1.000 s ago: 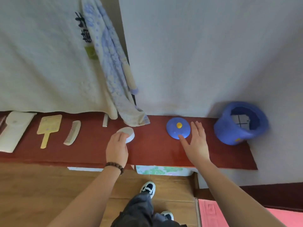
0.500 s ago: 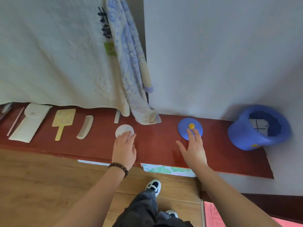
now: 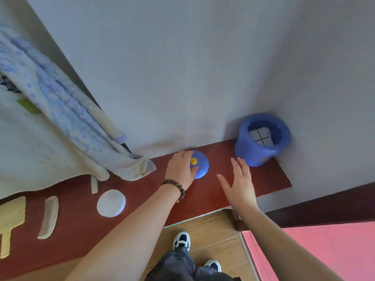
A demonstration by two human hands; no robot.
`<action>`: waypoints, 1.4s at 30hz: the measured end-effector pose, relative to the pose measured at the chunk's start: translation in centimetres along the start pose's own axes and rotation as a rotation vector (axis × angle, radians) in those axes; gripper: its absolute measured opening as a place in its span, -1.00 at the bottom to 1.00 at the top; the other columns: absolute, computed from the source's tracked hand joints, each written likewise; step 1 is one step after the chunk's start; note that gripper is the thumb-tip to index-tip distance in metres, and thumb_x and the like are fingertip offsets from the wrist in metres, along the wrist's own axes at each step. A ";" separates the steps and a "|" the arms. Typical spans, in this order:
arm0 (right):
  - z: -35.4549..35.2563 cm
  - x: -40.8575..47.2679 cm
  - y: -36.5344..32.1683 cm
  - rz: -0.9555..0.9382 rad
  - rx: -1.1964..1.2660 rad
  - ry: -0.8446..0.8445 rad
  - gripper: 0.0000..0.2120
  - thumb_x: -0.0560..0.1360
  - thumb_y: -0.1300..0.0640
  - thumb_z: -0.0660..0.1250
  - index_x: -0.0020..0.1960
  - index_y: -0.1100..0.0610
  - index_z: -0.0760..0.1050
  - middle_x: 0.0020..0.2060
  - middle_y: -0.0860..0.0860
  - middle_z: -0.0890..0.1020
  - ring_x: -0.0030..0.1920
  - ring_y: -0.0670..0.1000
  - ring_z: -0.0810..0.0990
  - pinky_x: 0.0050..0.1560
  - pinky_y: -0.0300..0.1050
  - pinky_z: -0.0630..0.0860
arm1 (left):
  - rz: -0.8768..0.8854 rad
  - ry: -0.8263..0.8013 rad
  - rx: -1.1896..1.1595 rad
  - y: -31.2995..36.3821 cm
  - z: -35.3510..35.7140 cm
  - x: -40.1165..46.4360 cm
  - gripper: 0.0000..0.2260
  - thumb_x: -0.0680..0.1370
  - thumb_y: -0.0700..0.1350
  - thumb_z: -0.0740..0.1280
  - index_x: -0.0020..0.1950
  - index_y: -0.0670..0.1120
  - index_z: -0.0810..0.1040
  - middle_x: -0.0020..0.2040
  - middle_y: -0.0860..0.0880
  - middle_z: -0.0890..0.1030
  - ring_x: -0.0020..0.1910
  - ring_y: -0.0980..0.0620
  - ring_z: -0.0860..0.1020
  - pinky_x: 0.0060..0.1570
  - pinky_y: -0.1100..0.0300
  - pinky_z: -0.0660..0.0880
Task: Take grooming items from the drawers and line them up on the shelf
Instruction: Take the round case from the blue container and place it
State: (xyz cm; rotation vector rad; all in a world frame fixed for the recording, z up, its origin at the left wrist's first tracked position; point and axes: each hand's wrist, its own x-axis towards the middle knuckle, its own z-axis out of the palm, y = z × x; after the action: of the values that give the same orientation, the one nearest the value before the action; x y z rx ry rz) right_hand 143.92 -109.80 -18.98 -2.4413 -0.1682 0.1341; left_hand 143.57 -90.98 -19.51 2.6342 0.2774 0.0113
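Running along a grey wall (image 3: 203,67), red-brown shelf (image 3: 269,177), wood floor (image 3: 215,230) below

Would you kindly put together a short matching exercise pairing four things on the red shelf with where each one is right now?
Things:
1. blue lid
2. blue pot
3. white round pad
4. comb

Places:
A. in the corner at the shelf's right end
B. between the yellow brush and the white pad
C. under the left hand
D. lying alone, left of the left forearm

Pairs: 1-C, 2-A, 3-D, 4-B
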 end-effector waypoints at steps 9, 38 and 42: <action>-3.5 0.8 1.9 0.156 0.033 0.135 -0.36 0.53 -0.09 0.29 0.50 0.10 0.17 0.52 0.05 0.11 0.51 0.07 0.12 0.36 0.00 0.30 | -0.045 -0.099 0.033 0.2 1.7 3.1 -0.80 0.56 -0.23 0.27 0.17 -0.19 0.51 0.16 -0.15 0.49 0.13 -0.14 0.49 0.09 0.07 0.41; -8.0 7.6 4.7 0.156 0.249 0.316 -0.08 0.31 -0.12 0.52 0.48 0.20 0.17 0.39 0.09 0.28 0.37 0.06 0.33 0.29 -0.12 0.38 | 0.493 -0.014 -0.035 18.4 -0.3 11.5 -0.84 0.54 -0.19 0.27 0.08 -0.18 0.55 0.07 -0.12 0.52 0.05 -0.13 0.49 -0.07 0.02 0.47; -7.9 7.7 4.7 0.171 0.239 0.316 -0.08 0.33 -0.09 0.51 0.49 0.22 0.14 0.40 0.10 0.26 0.38 0.04 0.30 0.22 -0.28 0.27 | 0.495 -0.034 -0.060 18.9 0.4 11.9 -0.84 0.54 -0.20 0.27 0.08 -0.19 0.55 0.07 -0.13 0.53 0.06 -0.12 0.48 -0.04 0.08 0.43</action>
State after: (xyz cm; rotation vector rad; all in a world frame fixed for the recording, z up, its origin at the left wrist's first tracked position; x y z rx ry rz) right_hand 152.99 -117.14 -16.30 -2.2001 0.1871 -0.1496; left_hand 158.91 -105.05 -11.47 2.5716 -0.3837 0.1365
